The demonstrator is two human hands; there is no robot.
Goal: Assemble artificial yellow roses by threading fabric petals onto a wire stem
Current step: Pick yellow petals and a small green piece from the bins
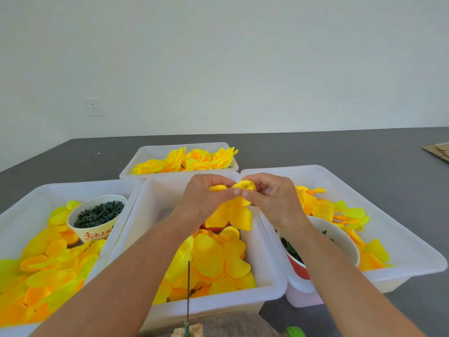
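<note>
Grey floor [315, 152]: four white tubs [136, 164], two hands [206, 198] on petals [239, 215].

Both bare forearms raised and stretched forward, converging toward the middle of the view. Left hand [206, 198] with knuckles up, fingers [228, 190] curled and pinched together at the tips. Right hand [274, 198] mirroring it just beside, thumb and forefinger pinched, the two hands' fingertips nearly touching.

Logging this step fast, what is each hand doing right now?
Left hand: closed, fingers pinching the yellow fabric petal piece.
Right hand: closed, pinching the same petal piece from the other side.
</note>
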